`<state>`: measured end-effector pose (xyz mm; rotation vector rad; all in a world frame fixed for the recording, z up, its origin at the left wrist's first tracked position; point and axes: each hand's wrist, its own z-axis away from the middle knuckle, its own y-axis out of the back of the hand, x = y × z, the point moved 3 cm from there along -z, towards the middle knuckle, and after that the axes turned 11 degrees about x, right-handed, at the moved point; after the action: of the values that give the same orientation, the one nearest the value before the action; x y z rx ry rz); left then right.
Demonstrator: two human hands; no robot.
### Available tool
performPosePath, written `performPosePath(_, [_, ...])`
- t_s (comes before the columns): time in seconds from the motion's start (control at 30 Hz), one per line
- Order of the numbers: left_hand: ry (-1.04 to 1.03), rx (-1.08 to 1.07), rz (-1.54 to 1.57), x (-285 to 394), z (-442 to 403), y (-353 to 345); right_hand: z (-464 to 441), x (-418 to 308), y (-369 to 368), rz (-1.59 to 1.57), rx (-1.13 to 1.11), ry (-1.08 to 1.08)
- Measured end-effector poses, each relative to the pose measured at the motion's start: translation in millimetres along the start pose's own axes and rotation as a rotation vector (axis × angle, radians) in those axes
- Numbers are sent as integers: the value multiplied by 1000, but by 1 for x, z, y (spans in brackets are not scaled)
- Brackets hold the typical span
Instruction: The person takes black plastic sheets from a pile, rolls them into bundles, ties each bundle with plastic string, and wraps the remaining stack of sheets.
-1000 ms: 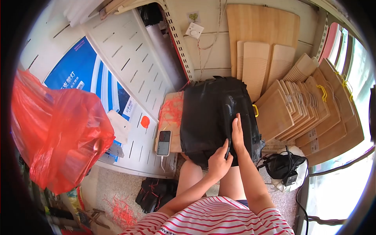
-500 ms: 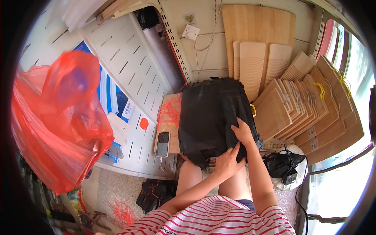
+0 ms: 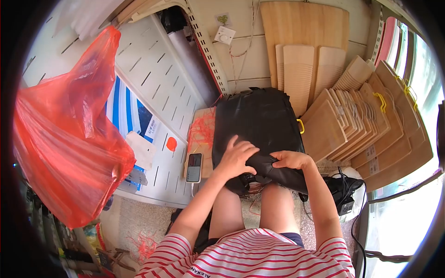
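Note:
A large black plastic bag [image 3: 257, 116], or a pile of such plastic, lies flat in front of my knees. My left hand [image 3: 236, 160] rests on its near part, fingers spread and thumb apart. Just to the right, my right hand [image 3: 292, 160] pinches a gathered fold of the plastic between thumb and fingers. The near edge of the plastic hangs crumpled above my thighs. What supports it underneath is mostly hidden.
Left of the plastic, a phone [image 3: 193, 167] on a cable and red string [image 3: 201, 129] lie on a board. A red plastic bag [image 3: 74, 139] hangs at left. Wooden chopping boards [image 3: 320, 125] line the right. A black corded device [image 3: 340, 194] sits lower right.
My left hand has moved left and up from beside my right hand, and its fingers have spread. My right hand has come down slightly, and the plastic's near right part has shifted.

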<state>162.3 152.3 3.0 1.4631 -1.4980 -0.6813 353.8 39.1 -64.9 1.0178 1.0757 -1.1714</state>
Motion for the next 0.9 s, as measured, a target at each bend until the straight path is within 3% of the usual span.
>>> performPosePath(0.2, [29,-63,52,-28,-11,-4,16,-5,2,22,-9,-28])
performPosePath(0.27, [49,-112,50,-41,-10,-25,26,-13,6,160,165,66])
performPosePath(0.4, [193,-112,140,-57,-9,-48,59,-27,11,295,287,111])
performPosePath(0.47, [201,-99,135,-69,-7,-64,77,-33,19,659,376,-38])
performPosePath(0.5, [205,-86,127,-66,-10,-63,82,-30,24,725,460,-10])
performPosePath(0.6, [370,-150,86,-61,-15,-58,84,-23,38,549,583,-157])
performPosePath(0.67, [312,-39,57,-64,-16,-65,79,-16,32,579,640,-105])
performPosePath(0.73, [253,70,23,-59,-19,-63,78,-24,25,1011,936,321])
performPosePath(0.83, [297,167,143,-58,-18,-61,70,-17,28,1018,873,434])
performPosePath(0.9, [355,151,127,-61,-15,-66,69,-16,24,966,874,316])
